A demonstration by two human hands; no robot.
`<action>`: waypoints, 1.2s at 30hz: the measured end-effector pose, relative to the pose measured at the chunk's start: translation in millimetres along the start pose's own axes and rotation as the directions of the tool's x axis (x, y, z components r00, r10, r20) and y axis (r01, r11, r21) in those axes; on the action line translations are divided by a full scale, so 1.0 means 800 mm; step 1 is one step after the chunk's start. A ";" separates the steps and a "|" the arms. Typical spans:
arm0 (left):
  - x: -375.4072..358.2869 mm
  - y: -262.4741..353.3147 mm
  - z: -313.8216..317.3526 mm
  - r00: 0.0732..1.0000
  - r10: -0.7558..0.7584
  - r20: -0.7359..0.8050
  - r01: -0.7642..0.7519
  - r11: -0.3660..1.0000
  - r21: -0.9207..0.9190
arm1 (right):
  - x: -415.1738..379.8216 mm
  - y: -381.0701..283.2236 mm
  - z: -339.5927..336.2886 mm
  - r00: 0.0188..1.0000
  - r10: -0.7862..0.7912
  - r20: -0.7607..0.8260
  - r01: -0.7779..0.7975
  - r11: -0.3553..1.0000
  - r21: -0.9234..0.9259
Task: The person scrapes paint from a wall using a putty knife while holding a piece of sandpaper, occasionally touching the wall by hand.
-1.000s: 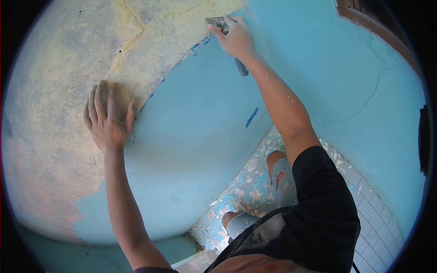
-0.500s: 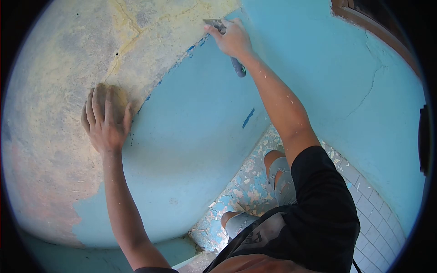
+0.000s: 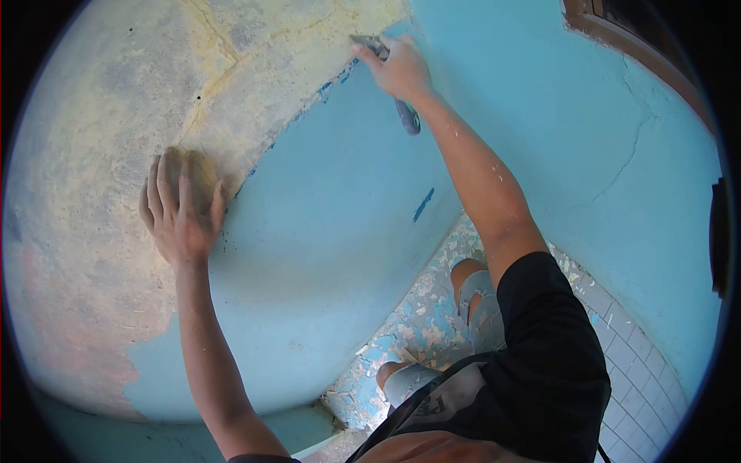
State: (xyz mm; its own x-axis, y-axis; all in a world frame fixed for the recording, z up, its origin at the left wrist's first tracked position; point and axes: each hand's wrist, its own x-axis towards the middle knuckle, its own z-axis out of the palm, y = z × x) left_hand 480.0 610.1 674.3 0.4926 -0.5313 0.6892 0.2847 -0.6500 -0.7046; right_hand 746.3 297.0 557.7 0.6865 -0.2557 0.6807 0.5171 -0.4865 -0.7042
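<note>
My right hand (image 3: 403,68) is closed round a scraper (image 3: 409,117), whose dark handle sticks out below the palm. The scraper's blade lies against the wall at the upper edge of the blue paint (image 3: 332,177), beside the bare yellowish-grey plaster (image 3: 262,85). Lower on the left, my left hand (image 3: 184,208) rests on the plaster with its fingers spread and nothing in it. Dark blue flecks run along the paint edge between the two hands.
Paint flakes (image 3: 417,324) cover the floor by my knees. Grey tiles (image 3: 629,370) lie at the lower right. A crack runs down the right blue wall (image 3: 540,116), under a brown frame (image 3: 633,42). A ledge (image 3: 193,440) is at the lower left.
The view has shifted slightly, so the wall and both hands sit a little lower. My right hand still holds the scraper at the paint edge, and my left hand stays on the plaster.
</note>
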 end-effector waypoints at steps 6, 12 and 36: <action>-0.001 -0.002 0.005 1.000 0.000 -0.013 0.000 1.000 0.008 | -0.009 -0.015 -0.006 0.999 -0.016 0.043 0.013 0.998 0.060; 0.000 -0.001 0.000 1.000 0.003 0.018 -0.003 1.000 0.015 | -0.016 -0.016 -0.016 0.987 0.108 0.119 -0.116 0.992 0.059; 0.000 0.000 0.000 1.000 0.000 0.003 0.000 1.000 0.006 | -0.012 -0.005 -0.017 0.973 0.163 0.161 -0.173 0.984 0.048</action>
State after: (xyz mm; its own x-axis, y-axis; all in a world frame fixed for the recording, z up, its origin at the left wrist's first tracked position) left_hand 479.9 610.1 674.3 0.4954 -0.5297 0.6885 0.2892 -0.6467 -0.7057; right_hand 730.6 289.8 556.9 0.8350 -0.1933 0.5151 0.4148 -0.3939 -0.8202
